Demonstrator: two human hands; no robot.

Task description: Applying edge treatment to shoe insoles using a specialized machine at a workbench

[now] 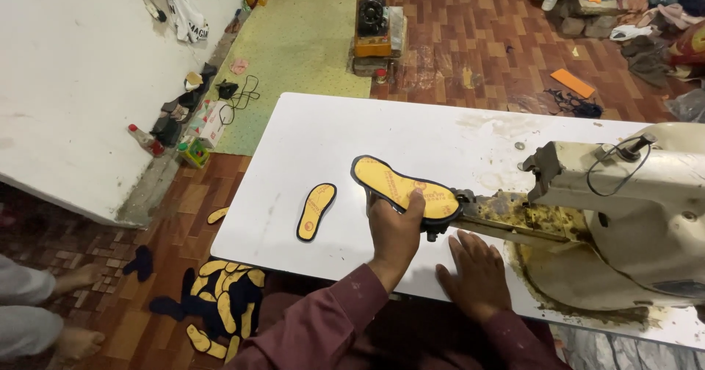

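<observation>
White tabletop (330, 131) carries a sewing machine (624, 216) and a small insole (316, 211). Left hand (394, 234) has its grip clamped on a yellow insole (400, 186) at the machine's arm; right hand (477, 274) lies flat, fingers spread, holding nothing.

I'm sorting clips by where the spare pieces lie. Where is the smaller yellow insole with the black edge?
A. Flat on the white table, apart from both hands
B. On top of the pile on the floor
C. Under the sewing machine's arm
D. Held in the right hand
A: the smaller insole lies flat on the white table, apart from the left hand, which holds the larger insole, and the right hand.
</observation>
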